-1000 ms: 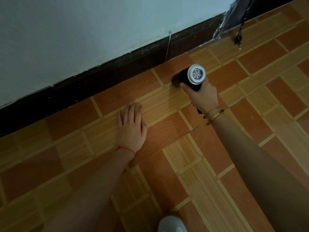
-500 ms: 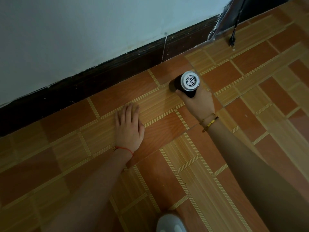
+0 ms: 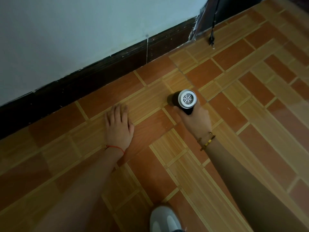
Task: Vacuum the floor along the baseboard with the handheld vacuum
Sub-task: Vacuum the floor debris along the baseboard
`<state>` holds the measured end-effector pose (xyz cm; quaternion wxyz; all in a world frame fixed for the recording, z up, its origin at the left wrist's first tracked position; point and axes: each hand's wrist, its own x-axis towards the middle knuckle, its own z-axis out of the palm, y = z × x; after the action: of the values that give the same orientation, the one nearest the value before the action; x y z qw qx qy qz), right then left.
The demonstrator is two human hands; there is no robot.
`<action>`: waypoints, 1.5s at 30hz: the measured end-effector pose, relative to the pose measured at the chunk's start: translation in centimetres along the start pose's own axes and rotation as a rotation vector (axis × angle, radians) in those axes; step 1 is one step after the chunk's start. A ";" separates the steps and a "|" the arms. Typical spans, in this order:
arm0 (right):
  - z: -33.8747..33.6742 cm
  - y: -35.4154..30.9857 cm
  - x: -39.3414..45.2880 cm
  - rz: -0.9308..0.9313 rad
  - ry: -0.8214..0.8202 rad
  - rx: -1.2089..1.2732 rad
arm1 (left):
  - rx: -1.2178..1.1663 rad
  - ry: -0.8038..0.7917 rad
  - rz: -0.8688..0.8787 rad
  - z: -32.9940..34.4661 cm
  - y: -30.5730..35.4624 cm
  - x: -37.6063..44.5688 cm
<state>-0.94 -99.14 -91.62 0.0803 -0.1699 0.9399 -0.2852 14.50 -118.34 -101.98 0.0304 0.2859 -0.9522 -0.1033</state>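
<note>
Ideally the right hand [image 3: 194,122], fingers clamped on the handheld vacuum [image 3: 183,100] mid-frame, needed its nozzle nearer the baseboard [image 3: 100,79], while the left hand [image 3: 119,126] lay flat, fingers together

Single view only, so no second camera shares any of the scene. Your head cam looks forward and steeply down at the tiled floor [image 3: 234,124], wide-angle (straight lines bow toward the edges). It faces the wall [image 3: 83,30], with the dark baseboard [image 3: 100,76] running diagonally from lower left to upper right across the top half. Both your forearms enter from the bottom edge; left hand [image 3: 118,126] and right hand [image 3: 197,121] sit near frame centre, close to the lens. A shoe toe [image 3: 164,218] shows at the bottom edge, right beneath the camera.
</note>
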 end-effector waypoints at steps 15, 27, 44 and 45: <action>-2.6 5.2 2.9 0.080 0.019 0.030 | -0.017 -0.022 0.130 0.5 4.9 4.0; -0.3 4.2 13.4 0.022 0.028 0.101 | 0.023 -0.081 0.191 1.9 7.4 10.8; 1.8 1.0 23.7 0.031 0.099 0.225 | -0.021 -0.028 0.187 1.9 7.1 10.7; 2.0 0.7 23.5 0.009 0.074 0.239 | -0.020 -0.030 0.186 1.9 7.1 10.7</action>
<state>-22.49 -108.20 -94.99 0.0666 -0.1441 0.9023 -0.4009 1.55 -118.07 -102.34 0.0285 0.1943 -0.9739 -0.1141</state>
